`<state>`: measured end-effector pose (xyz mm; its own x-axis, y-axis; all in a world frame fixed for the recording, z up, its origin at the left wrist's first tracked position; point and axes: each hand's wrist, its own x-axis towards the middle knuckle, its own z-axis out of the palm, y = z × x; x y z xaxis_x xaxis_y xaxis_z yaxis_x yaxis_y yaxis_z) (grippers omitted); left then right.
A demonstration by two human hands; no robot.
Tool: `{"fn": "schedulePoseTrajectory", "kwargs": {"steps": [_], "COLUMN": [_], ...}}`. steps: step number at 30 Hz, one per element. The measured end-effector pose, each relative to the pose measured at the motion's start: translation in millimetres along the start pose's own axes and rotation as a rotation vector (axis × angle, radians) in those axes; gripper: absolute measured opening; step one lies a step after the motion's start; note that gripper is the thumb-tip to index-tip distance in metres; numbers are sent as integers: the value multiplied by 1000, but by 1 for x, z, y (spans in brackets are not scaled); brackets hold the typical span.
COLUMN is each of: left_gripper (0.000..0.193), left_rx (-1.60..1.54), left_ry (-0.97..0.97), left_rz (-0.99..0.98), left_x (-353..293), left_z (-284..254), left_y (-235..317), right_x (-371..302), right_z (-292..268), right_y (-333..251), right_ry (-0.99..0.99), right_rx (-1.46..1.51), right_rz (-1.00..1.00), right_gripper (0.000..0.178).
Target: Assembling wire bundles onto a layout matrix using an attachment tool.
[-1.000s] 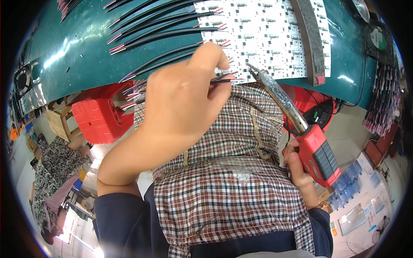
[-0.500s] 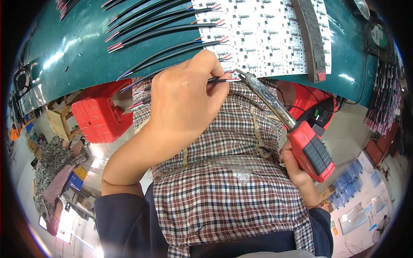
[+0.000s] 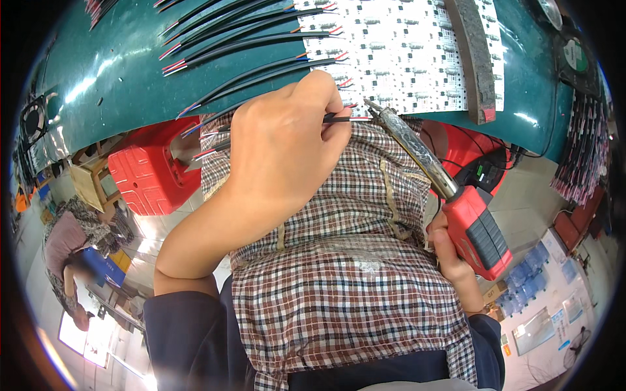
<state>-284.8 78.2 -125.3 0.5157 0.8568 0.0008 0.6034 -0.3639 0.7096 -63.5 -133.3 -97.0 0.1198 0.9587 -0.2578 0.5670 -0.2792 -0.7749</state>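
Note:
My left hand (image 3: 280, 140) pinches a thin black cable (image 3: 338, 119) between thumb and fingers, just past the near edge of a white circuit board sheet (image 3: 391, 58). Its stripped wire end points right; my hand hides much of the rest. My right hand (image 3: 447, 254) is closed around the red and black handle of a soldering iron (image 3: 479, 234). The iron slants up and left, its tip close to the wire end; I cannot tell whether they touch. Several more black cables (image 3: 251, 40) lie with their right ends on the sheet.
A dark metal bar (image 3: 471, 62) lies across the sheet's right part on the green table (image 3: 124, 85). A small fan (image 3: 574, 55) and a hanging cable bundle (image 3: 577, 159) are at the right. Red stools (image 3: 147, 176) stand below the table edge. Another person (image 3: 68, 244) is at the left.
The soldering iron and its tip have moved slightly to the right. The pinched cable's end has also shifted a little right. The person at the left has changed posture.

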Motion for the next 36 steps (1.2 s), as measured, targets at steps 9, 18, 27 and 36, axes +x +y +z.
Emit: {"fn": "schedulePoseTrajectory", "kwargs": {"steps": [9, 18, 27, 36], "left_gripper": [14, 15, 17, 17], "left_rx": [-90, -87, -86, -44], "left_ry": [-35, -51, -53, -57], "left_rz": [-92, -84, -78, -53], "left_x": [4, 6, 7, 9], "left_z": [-4, -5, -6, -6], "left_y": [-1, -2, -3, -3], "right_x": [-4, 5, 8, 0], "right_z": [0, 3, 1, 2], "right_y": [3, -2, -7, 0], "right_ry": [-6, -3, 12, 41], "right_rx": [-19, 20, -13, 25], "right_rz": [17, 9, -53, -2], "right_gripper": [28, 26, 26, 30]}}
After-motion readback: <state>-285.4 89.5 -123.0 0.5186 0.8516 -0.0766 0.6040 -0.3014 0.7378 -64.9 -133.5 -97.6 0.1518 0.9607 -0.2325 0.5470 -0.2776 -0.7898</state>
